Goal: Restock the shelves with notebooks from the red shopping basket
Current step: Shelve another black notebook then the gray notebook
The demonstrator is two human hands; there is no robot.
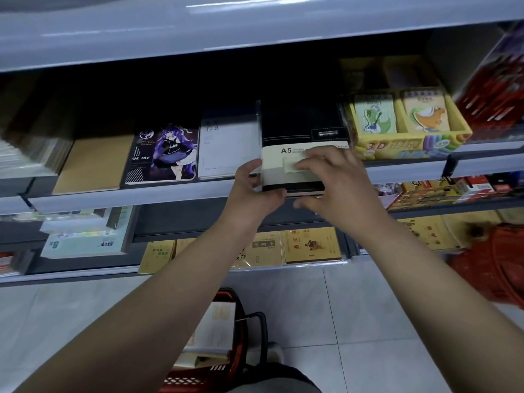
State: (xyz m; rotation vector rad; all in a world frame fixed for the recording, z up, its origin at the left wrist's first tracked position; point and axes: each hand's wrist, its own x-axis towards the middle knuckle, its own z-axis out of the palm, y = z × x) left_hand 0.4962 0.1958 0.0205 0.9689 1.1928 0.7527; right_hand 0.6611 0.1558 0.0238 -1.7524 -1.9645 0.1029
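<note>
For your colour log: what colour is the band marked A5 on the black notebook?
Cream band, clearest in the head view.

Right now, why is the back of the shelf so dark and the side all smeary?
In the head view, the upper shelf shades the back behind the black A5 notebook; the book stacks at far left are motion-blurred; the wide lens bends the shelf edges.
</note>
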